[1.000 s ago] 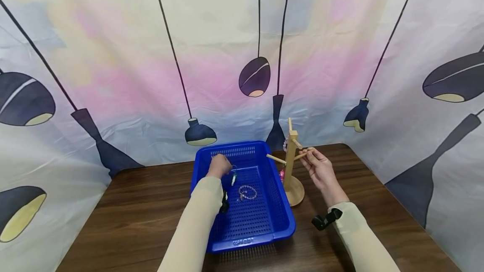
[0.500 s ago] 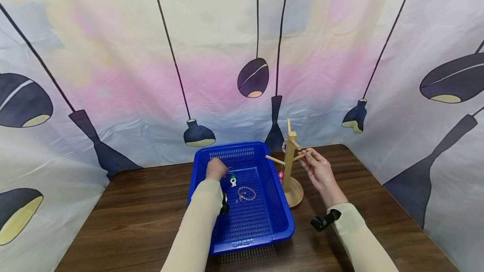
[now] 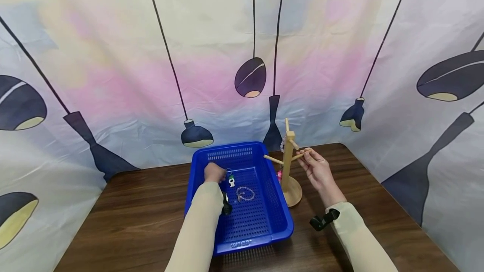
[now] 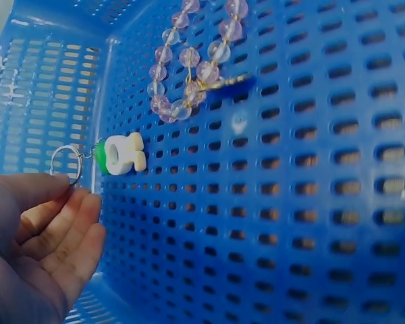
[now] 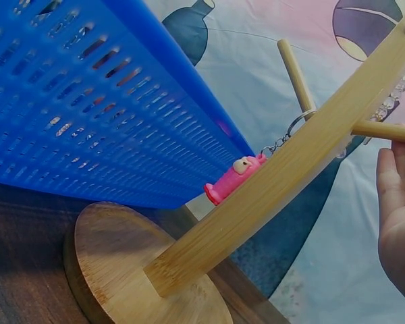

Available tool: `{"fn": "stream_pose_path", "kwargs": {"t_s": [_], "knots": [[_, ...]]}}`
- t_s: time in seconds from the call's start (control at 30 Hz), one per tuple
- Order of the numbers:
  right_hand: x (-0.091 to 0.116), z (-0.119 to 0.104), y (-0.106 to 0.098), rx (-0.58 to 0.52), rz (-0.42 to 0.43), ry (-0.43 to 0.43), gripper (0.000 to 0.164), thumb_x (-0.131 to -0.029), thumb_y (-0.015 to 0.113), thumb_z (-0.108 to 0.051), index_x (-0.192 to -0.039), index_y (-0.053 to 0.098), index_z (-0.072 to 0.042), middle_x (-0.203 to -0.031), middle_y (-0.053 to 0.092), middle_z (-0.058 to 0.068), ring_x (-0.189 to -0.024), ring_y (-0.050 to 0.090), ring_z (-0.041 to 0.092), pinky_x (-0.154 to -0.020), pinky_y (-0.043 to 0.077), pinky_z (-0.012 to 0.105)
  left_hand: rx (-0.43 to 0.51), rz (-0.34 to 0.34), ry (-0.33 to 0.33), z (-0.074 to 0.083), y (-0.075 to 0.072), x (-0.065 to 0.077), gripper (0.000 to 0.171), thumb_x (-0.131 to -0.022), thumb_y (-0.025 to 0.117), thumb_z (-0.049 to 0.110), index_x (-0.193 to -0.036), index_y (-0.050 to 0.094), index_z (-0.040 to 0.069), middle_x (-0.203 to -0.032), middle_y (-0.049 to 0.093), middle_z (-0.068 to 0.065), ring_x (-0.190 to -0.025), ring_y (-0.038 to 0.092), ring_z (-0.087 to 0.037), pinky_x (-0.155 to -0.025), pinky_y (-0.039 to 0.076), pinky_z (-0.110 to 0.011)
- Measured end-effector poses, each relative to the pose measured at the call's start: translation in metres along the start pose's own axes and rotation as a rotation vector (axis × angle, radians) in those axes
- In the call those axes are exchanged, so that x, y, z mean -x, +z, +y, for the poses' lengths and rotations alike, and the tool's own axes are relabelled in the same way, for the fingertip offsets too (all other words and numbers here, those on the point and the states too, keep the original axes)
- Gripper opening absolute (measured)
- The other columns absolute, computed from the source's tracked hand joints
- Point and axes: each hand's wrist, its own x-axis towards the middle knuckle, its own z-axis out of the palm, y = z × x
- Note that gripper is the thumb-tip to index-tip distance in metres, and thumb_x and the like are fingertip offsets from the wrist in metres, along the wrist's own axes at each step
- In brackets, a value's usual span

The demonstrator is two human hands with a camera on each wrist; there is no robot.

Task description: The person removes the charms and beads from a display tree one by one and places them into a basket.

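Note:
In the left wrist view, my left hand (image 4: pixel 50 236) pinches the metal ring (image 4: pixel 67 164) of a keychain between thumb and forefinger. A white figure with a green top (image 4: pixel 121 154) hangs from that ring, inside the blue basket (image 3: pixel 280 235). Near it on the basket floor lies a bracelet of pink and clear beads (image 3: pixel 245 194). To the basket's right stands a wooden peg stand (image 3: pixel 287 160). My right hand (image 3: pixel 319 173) holds the end of one of its pegs (image 3: pixel 298 156). A pink figure keychain (image 5: pixel 233 181) hangs from another peg.
A beaded bracelet (image 5: pixel 395 91) hangs on the far side of the stand. The stand's round base (image 3: pixel 293 192) rests on the dark wooden table (image 3: pixel 143 209) close to the basket's side. A printed cloth (image 3: pixel 219 32) hangs behind the table.
The left hand has moved slightly lower in the basket, and the white and green figure has turned so its front shows. The right hand keeps its hold on the peg.

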Motion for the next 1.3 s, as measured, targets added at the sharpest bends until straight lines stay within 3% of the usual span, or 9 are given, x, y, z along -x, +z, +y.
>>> {"fn": "stream_pose_path", "kwargs": {"t_s": [0.17, 0.37, 0.6, 0.77, 0.97, 1.07, 1.17, 1.3], "knots": [[0.0, 0.001, 0.0, 0.013, 0.009, -0.001, 0.031, -0.104, 0.05, -0.004, -0.093, 0.077, -0.013, -0.093, 0.078, -0.003, -0.095, 0.077, 0.007, -0.088, 0.058, 0.018, 0.125, 0.03, -0.066, -0.009, 0.004, -0.001, 0.014, -0.087, 0.067, -0.001, -0.094, 0.073, -0.011, -0.062, 0.069, -0.009, -0.053, 0.066, -0.014, -0.056, 0.057, -0.029], [-0.001, 0.002, 0.0, 0.024, -0.013, -0.02, 0.03, -0.105, 0.05, -0.004, -0.094, 0.077, -0.013, -0.094, 0.078, -0.003, -0.096, 0.077, 0.007, -0.089, 0.058, 0.018, 0.207, 0.048, -0.108, -0.013, 0.006, 0.001, 0.022, -0.088, 0.067, -0.001, -0.104, 0.071, -0.015, -0.057, 0.063, -0.004, -0.047, 0.059, -0.007, -0.052, 0.056, -0.024], [0.0, 0.002, -0.001, 0.041, 0.007, -0.011, 0.031, -0.105, 0.05, -0.005, -0.093, 0.077, -0.014, -0.093, 0.078, -0.005, -0.095, 0.077, 0.006, -0.089, 0.058, 0.018, 0.286, 0.044, -0.148, -0.016, 0.008, 0.003, 0.011, -0.09, 0.065, -0.002, -0.095, 0.069, -0.011, -0.051, 0.055, -0.001, -0.044, 0.054, -0.008, -0.047, 0.051, -0.023], [0.001, 0.001, -0.001, 0.03, 0.011, -0.007, 0.031, -0.105, 0.05, -0.005, -0.093, 0.077, -0.014, -0.093, 0.078, -0.004, -0.095, 0.077, 0.006, -0.089, 0.059, 0.018, 0.231, 0.038, -0.155, -0.016, 0.01, 0.003, 0.014, -0.091, 0.065, 0.0, -0.077, 0.067, -0.002, -0.048, 0.052, 0.001, -0.041, 0.05, -0.007, -0.044, 0.045, -0.021], [0.0, 0.001, -0.002, 0.032, 0.03, 0.002, 0.031, -0.105, 0.05, -0.005, -0.093, 0.077, -0.014, -0.092, 0.078, -0.004, -0.095, 0.077, 0.006, -0.088, 0.059, 0.018, 0.165, 0.043, -0.145, -0.014, 0.013, 0.003, 0.023, -0.092, 0.066, 0.001, -0.069, 0.066, 0.003, -0.047, 0.052, 0.001, -0.04, 0.05, -0.008, -0.043, 0.044, -0.021], [-0.001, 0.001, -0.001, 0.062, 0.056, 0.01, 0.032, -0.105, 0.05, -0.007, -0.092, 0.077, -0.017, -0.092, 0.078, -0.006, -0.094, 0.076, 0.004, -0.088, 0.059, 0.018, 0.153, 0.042, -0.142, -0.013, 0.013, 0.002, 0.021, -0.091, 0.066, 0.0, -0.07, 0.068, 0.0, -0.047, 0.053, 0.0, -0.041, 0.052, -0.009, -0.046, 0.049, -0.025], [-0.001, 0.001, 0.0, 0.081, 0.056, 0.004, 0.032, -0.105, 0.05, -0.008, -0.092, 0.076, -0.018, -0.092, 0.077, -0.007, -0.094, 0.076, 0.004, -0.089, 0.058, 0.018, 0.112, 0.033, -0.119, -0.009, 0.009, 0.001, 0.015, -0.088, 0.066, -0.001, -0.075, 0.072, -0.005, -0.049, 0.058, -0.004, -0.043, 0.055, -0.013, -0.051, 0.055, -0.031], [-0.001, 0.001, 0.0, 0.087, 0.045, -0.012, 0.031, -0.105, 0.05, -0.007, -0.092, 0.076, -0.017, -0.092, 0.077, -0.007, -0.095, 0.076, 0.004, -0.089, 0.058, 0.018, -0.011, 0.028, -0.032, -0.001, 0.0, 0.002, 0.012, -0.084, 0.063, -0.003, -0.077, 0.071, -0.006, -0.05, 0.058, -0.007, -0.046, 0.056, -0.018, -0.05, 0.051, -0.034]]}}
